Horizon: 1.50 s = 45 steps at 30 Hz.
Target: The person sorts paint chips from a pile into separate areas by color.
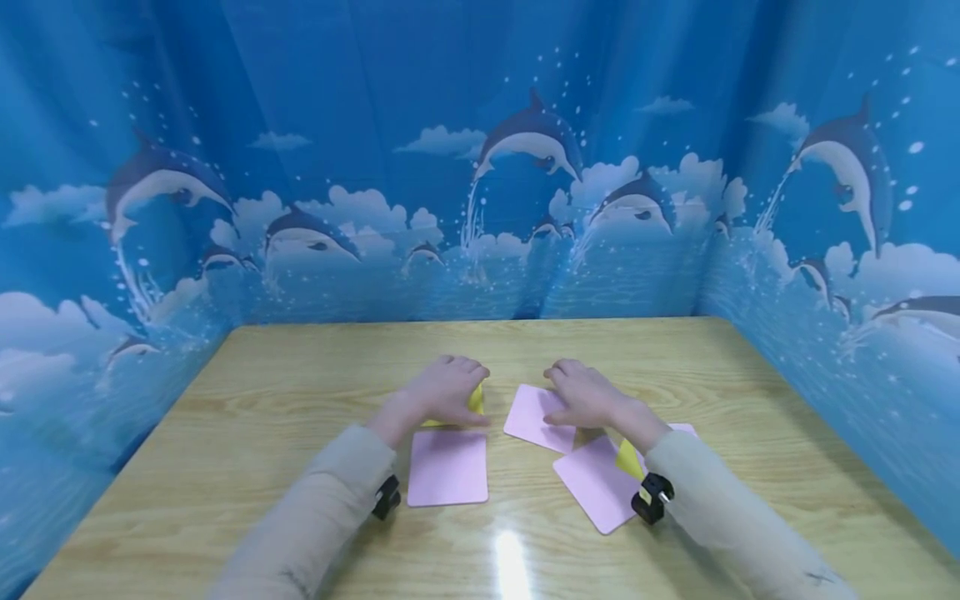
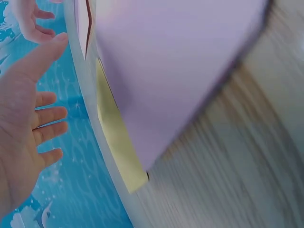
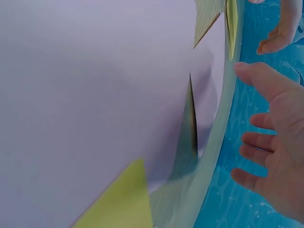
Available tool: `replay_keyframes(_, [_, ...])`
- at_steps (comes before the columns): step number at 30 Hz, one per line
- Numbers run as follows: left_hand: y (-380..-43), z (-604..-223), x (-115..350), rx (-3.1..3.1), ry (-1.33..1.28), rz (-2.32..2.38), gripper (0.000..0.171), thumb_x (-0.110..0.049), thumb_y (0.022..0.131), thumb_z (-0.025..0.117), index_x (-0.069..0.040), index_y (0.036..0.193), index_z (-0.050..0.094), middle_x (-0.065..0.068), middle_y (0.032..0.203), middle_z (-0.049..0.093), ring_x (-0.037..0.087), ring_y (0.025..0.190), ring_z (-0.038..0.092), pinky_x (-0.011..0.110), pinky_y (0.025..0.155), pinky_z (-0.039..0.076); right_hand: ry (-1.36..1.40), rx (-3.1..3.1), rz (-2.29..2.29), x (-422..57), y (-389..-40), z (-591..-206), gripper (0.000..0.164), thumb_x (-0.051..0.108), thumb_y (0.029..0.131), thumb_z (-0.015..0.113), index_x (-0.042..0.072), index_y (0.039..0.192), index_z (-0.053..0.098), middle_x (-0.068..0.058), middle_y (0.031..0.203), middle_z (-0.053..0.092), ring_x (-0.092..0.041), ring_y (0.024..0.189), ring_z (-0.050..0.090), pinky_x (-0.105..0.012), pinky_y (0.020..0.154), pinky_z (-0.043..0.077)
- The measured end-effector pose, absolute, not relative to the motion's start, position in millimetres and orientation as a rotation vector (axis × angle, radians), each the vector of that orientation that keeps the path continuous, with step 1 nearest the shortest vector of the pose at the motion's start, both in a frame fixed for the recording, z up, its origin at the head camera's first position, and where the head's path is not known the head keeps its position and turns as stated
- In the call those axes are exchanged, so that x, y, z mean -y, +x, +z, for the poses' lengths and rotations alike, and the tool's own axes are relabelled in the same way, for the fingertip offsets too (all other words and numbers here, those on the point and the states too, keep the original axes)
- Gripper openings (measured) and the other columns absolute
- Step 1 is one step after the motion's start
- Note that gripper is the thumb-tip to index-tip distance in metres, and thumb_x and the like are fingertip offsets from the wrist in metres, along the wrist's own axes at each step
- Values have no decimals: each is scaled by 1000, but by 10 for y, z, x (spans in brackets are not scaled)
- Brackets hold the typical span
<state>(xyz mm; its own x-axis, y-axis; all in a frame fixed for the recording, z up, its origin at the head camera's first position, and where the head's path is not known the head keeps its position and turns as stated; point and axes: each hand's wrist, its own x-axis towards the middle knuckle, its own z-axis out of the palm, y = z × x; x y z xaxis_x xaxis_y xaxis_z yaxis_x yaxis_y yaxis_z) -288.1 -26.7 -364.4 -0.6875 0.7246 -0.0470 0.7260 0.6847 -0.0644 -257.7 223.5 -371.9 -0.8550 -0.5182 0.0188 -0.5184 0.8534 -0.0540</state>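
Note:
My left hand hovers, fingers loosely bent and thumb apart, above a yellow card that it partly covers. Just nearer to me lies a pink square card, and in the left wrist view the palm shows nothing held. Over the far pink card, my right hand is spread with the thumb across it; whether it touches cannot be told. The right wrist view shows that palm bare too. A tilted pink card and a yellow piece lie under the right wrist.
Another pink corner peeks out beyond the right sleeve. The cards lie on a light wooden table. A blue dolphin-print curtain surrounds its back and sides. Dark wrist cameras sit below both wrists.

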Motion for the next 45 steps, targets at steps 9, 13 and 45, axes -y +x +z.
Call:
replay_keyframes(9, [-2882, -3696, 28, -2816, 1354, -167, 82, -64, 78, 58, -7, 135, 43, 9, 134, 47, 26, 125, 40, 45, 104, 29, 830, 3078, 154, -2338, -2487, -3724, 81, 44, 72, 73, -7, 129, 45, -24, 128, 45, -37, 116, 44, -49, 95, 40])
replay_keyframes(13, [-2897, -3752, -71, -2778, 1377, -187, 84, -66, 76, 58, -8, 136, 43, 8, 134, 47, 25, 125, 40, 44, 104, 29, 813, 3157, 201, -2336, -2483, -3745, 89, 47, 69, 75, -6, 133, 42, -24, 131, 41, -36, 118, 42, -47, 96, 39])
replay_keyframes(45, [-2928, -3811, -412, -2653, 1300, -184, 79, -65, 79, 54, -16, 140, 41, 2, 143, 40, 21, 132, 32, 44, 108, 23, 833, 3277, 226, -2428, -2536, -3764, 90, 45, 65, 80, 1, 133, 43, -15, 127, 42, -29, 114, 43, -44, 95, 37])
